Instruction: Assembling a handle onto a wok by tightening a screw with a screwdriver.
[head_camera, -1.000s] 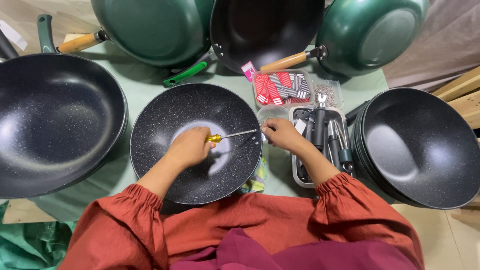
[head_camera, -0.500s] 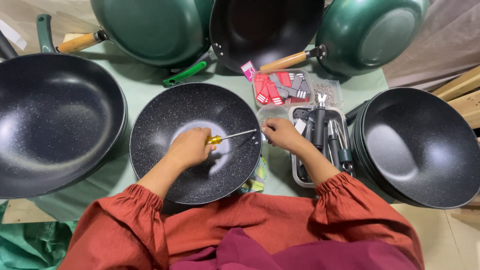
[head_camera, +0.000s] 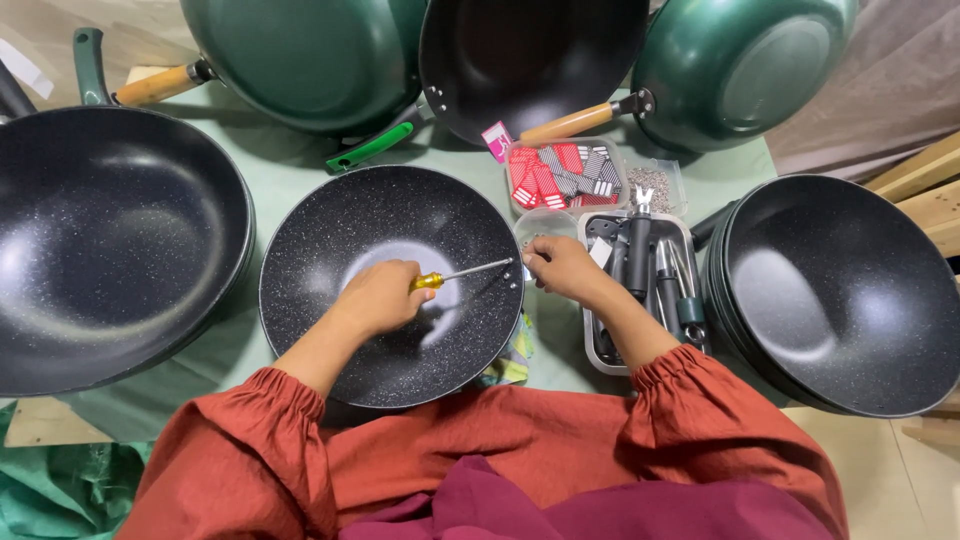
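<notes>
A black speckled wok (head_camera: 330, 230) without a handle lies in front of me on the green cloth. My left hand (head_camera: 378, 297) rests inside it, closed around a yellow-handled screwdriver (head_camera: 462, 273) whose metal shaft points right to the wok's rim. My right hand (head_camera: 560, 268) is at that rim, fingers pinched where the screwdriver tip meets it; what it pinches is too small to see. Both arms wear rust-red sleeves.
A large black wok (head_camera: 110, 240) is at left, stacked black woks (head_camera: 850, 290) at right. Green and black woks (head_camera: 300, 55) with wooden handles lean at the back. A tray of dark handles and tools (head_camera: 640, 270), a box of red and grey tags (head_camera: 565, 175) and a bag of small metal parts (head_camera: 655, 185) sit between.
</notes>
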